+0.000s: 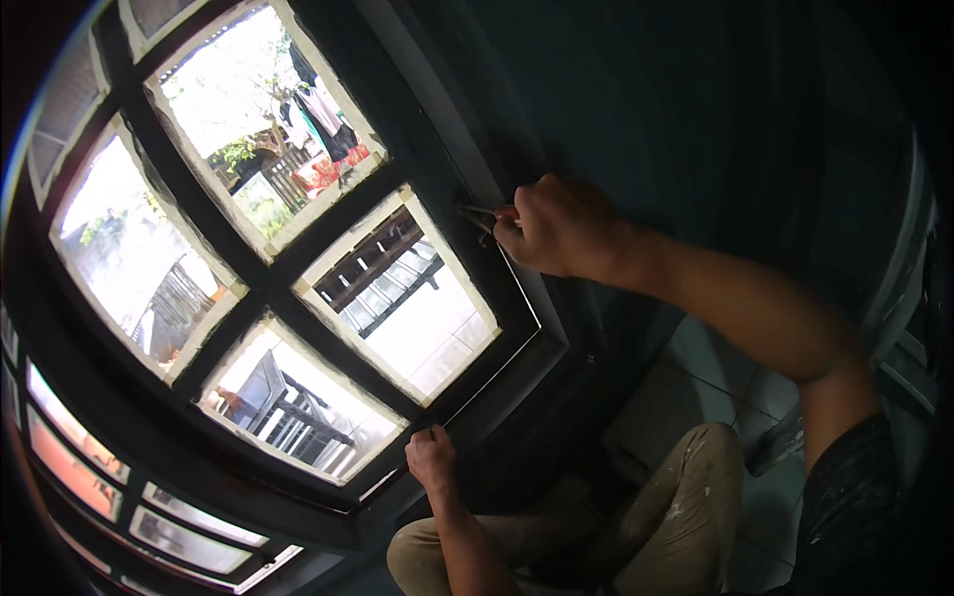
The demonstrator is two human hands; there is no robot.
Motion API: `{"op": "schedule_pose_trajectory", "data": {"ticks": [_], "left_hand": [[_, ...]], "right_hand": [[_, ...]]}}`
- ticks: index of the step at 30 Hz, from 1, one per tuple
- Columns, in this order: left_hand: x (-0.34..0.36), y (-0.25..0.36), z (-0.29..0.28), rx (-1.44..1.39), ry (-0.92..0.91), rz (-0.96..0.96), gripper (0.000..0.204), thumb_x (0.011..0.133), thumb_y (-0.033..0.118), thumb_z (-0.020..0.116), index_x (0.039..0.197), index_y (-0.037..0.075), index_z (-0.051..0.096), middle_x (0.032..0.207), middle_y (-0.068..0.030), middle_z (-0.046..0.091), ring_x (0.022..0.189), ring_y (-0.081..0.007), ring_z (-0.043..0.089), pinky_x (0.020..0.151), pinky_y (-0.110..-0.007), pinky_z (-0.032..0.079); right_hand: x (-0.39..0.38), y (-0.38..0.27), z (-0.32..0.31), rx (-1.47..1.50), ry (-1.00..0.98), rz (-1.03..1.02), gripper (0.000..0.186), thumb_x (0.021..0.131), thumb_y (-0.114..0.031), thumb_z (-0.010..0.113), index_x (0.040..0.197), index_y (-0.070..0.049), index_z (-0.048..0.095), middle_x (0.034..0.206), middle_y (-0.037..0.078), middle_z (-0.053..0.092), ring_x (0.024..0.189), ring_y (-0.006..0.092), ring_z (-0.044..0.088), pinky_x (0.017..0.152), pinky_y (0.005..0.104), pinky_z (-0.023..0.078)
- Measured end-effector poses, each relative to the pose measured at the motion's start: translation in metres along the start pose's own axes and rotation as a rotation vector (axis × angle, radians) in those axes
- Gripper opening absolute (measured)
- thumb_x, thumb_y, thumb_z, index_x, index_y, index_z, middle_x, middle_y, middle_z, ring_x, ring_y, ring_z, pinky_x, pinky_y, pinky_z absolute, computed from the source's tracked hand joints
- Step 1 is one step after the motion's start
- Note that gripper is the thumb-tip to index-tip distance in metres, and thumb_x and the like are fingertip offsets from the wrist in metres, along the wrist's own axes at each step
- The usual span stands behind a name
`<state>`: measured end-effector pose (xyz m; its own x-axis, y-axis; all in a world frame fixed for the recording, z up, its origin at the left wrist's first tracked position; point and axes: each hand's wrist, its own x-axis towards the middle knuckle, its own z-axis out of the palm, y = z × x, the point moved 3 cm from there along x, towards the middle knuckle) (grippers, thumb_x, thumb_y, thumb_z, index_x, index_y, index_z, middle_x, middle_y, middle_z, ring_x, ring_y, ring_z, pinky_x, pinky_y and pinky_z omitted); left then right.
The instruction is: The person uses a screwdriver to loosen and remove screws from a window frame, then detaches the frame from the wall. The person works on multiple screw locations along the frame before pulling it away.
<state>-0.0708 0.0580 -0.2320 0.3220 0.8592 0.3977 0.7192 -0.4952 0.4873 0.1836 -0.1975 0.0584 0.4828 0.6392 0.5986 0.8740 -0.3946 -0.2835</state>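
A dark-framed window [260,285] with several panes fills the left side, pale tape or paper edging its glass. My right hand [556,226] is raised at the frame's right side, its fingers closed round a slim tool [508,212] with a red part. A thin metal piece [475,210] runs from the fist to the dark frame; whether it belongs to the tool or to a window fitting is unclear. Lower down, my left hand [431,457] is closed at the bottom edge of the frame. What its fingers hold, if anything, is hidden.
A dark wall [696,129] stretches to the right of the window. My bent legs in tan trousers [686,497] are below, over a tiled floor [775,397]. Pale chair-like bars [899,278] stand at the far right. Hanging clothes [323,119] show outside through the glass.
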Motion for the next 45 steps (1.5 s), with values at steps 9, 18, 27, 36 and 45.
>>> {"op": "schedule_pose_trajectory", "data": {"ticks": [9, 18, 27, 36, 45], "left_hand": [[0.0, 0.006, 0.003, -0.041, 0.065, 0.074, 0.04, 0.1, 0.033, 0.061, 0.086, -0.002, 0.073, 0.09, -0.03, 0.072, 0.09, -0.0535, 0.07, 0.082, -0.062, 0.054], [0.003, 0.013, -0.004, -0.027, 0.019, 0.018, 0.039, 0.099, 0.033, 0.061, 0.086, -0.002, 0.075, 0.091, -0.0294, 0.073, 0.09, -0.0526, 0.07, 0.082, -0.06, 0.055], [0.001, 0.011, -0.002, -0.049, 0.022, 0.0, 0.038, 0.099, 0.033, 0.061, 0.09, -0.002, 0.075, 0.092, -0.0297, 0.073, 0.092, -0.0525, 0.07, 0.084, -0.059, 0.055], [0.002, 0.014, -0.004, -0.03, 0.005, -0.016, 0.038, 0.099, 0.033, 0.061, 0.09, -0.002, 0.075, 0.093, -0.0297, 0.073, 0.093, -0.0527, 0.07, 0.084, -0.059, 0.054], [0.003, 0.012, -0.005, -0.039, -0.01, -0.029, 0.039, 0.099, 0.033, 0.06, 0.09, -0.002, 0.076, 0.093, -0.0301, 0.073, 0.093, -0.0528, 0.07, 0.084, -0.06, 0.055]], "right_hand": [[0.006, 0.018, 0.001, 0.085, 0.213, -0.163, 0.026, 0.099, -0.019, 0.073, 0.086, 0.004, 0.073, 0.083, 0.026, 0.075, 0.078, 0.0426, 0.077, 0.075, 0.0478, 0.064], [0.004, 0.013, 0.0, 0.154, 0.163, -0.128, 0.019, 0.097, -0.013, 0.073, 0.089, 0.005, 0.072, 0.082, 0.026, 0.075, 0.079, 0.0405, 0.078, 0.075, 0.0453, 0.065], [0.001, 0.017, 0.001, 0.162, 0.184, -0.145, 0.017, 0.095, -0.012, 0.074, 0.091, 0.005, 0.074, 0.076, 0.023, 0.075, 0.074, 0.0388, 0.078, 0.071, 0.043, 0.065], [0.002, 0.023, 0.007, 0.208, 0.243, -0.19, 0.021, 0.094, -0.015, 0.078, 0.088, 0.003, 0.071, 0.066, 0.021, 0.07, 0.061, 0.0346, 0.074, 0.058, 0.0426, 0.057], [-0.001, 0.015, 0.002, 0.185, 0.188, -0.125, 0.017, 0.094, -0.012, 0.075, 0.089, 0.004, 0.074, 0.075, 0.021, 0.075, 0.073, 0.0369, 0.078, 0.07, 0.0425, 0.065]]}}
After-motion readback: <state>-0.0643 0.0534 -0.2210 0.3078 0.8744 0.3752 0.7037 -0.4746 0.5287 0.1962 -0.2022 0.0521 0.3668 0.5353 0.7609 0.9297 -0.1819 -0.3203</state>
